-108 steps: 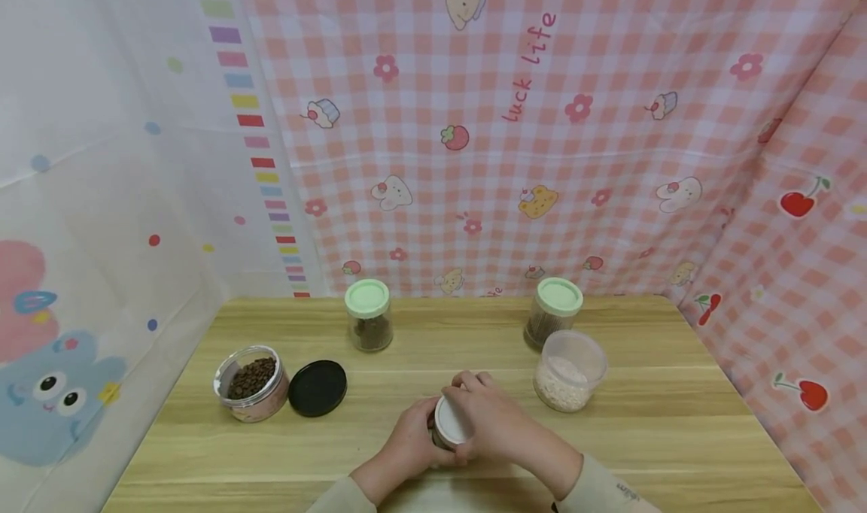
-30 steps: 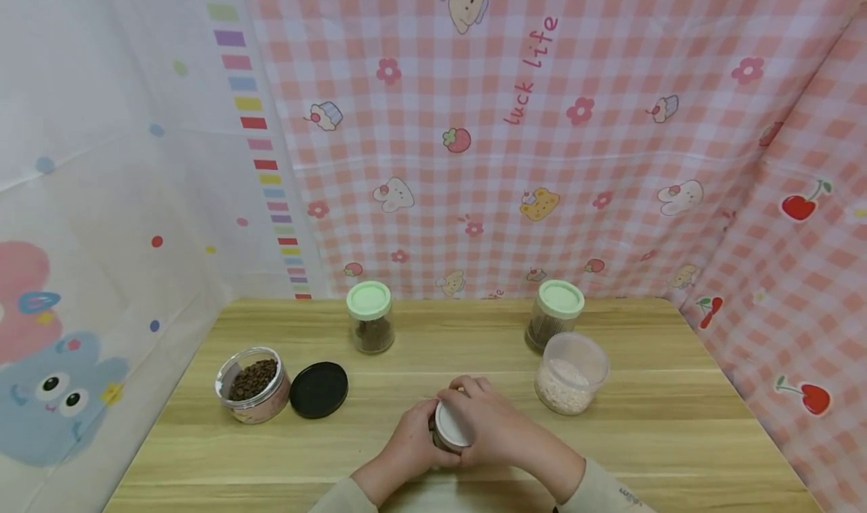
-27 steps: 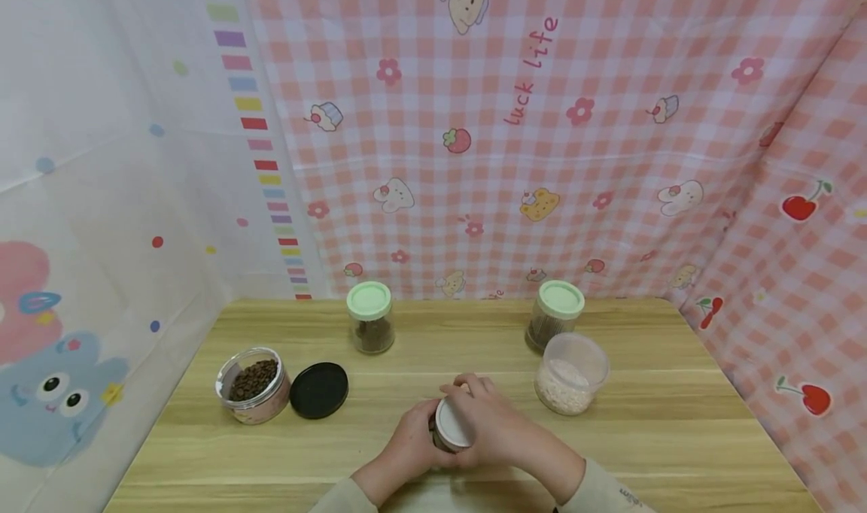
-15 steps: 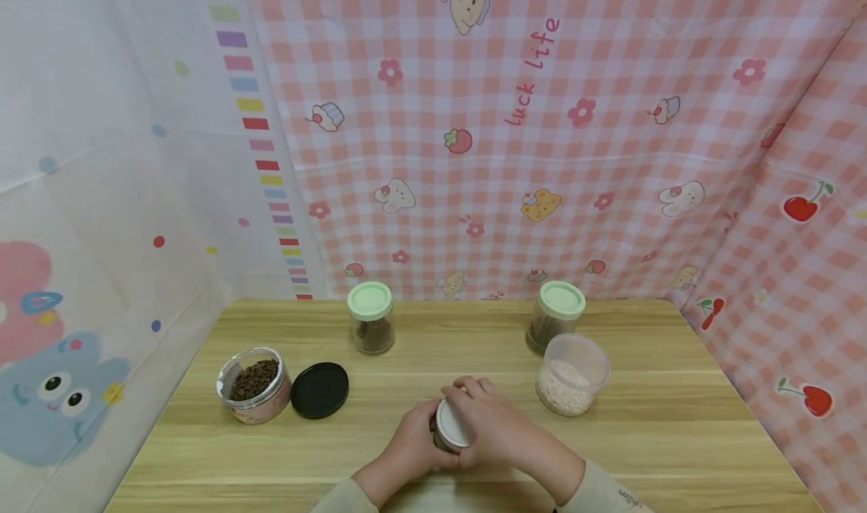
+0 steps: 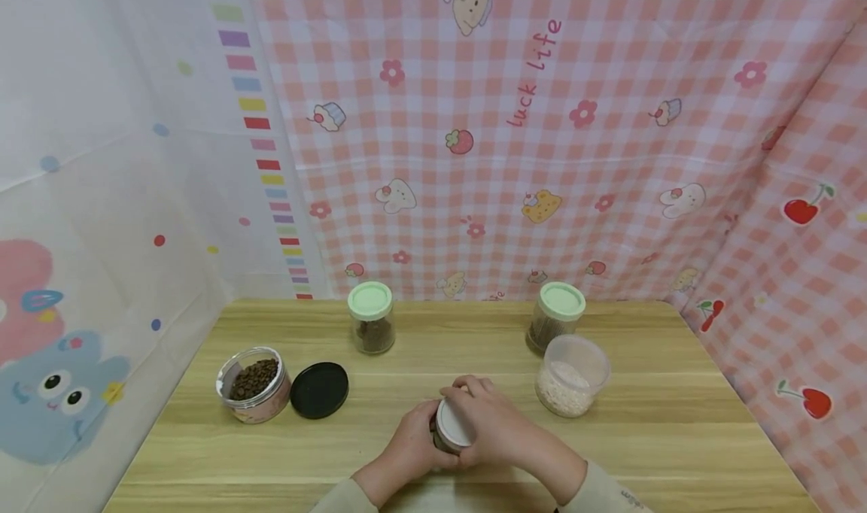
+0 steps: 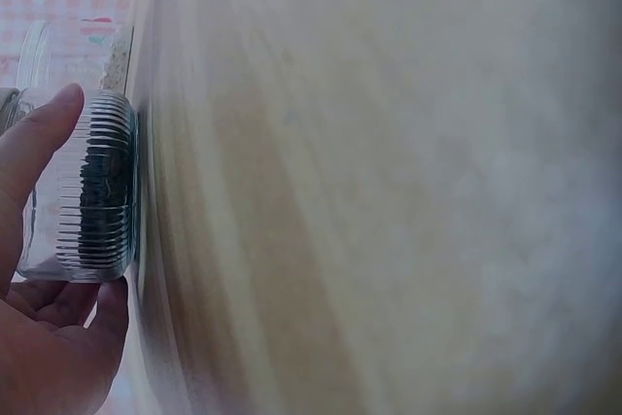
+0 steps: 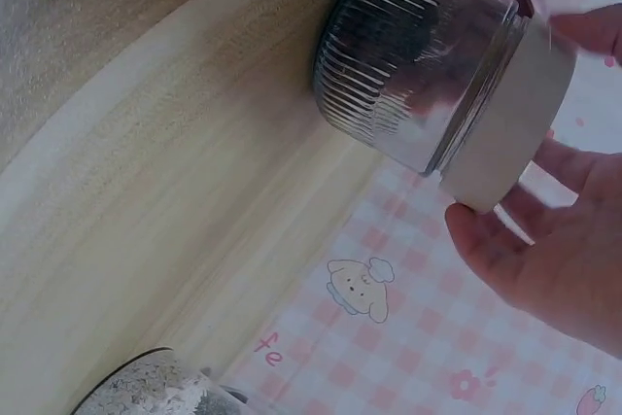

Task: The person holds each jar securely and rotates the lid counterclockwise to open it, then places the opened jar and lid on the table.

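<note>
At the front middle of the table, my left hand (image 5: 411, 439) grips a ribbed glass jar (image 7: 384, 65) with dark contents low inside. The left wrist view shows the thumb along one side of the ribbed glass (image 6: 97, 191) and the fingers round the other. From the right, my right hand (image 5: 497, 430) holds the jar's pale lid (image 5: 452, 425), its fingers and thumb spread round the rim. In the right wrist view the lid (image 7: 515, 109) sits on the jar's mouth. The hands hide most of the jar in the head view.
An uncovered tub of brown pellets (image 5: 254, 389) stands left beside a black lid (image 5: 320, 390). Two green-lidded jars, one left (image 5: 372, 317) and one right (image 5: 557, 317), stand at the back. An open clear tub of pale flakes (image 5: 572, 376) is right of my hands.
Both hands stay at the jar in the same place. The right fingers shift slightly round the lid's rim. The head view drifts a little; the other containers stay put.
</note>
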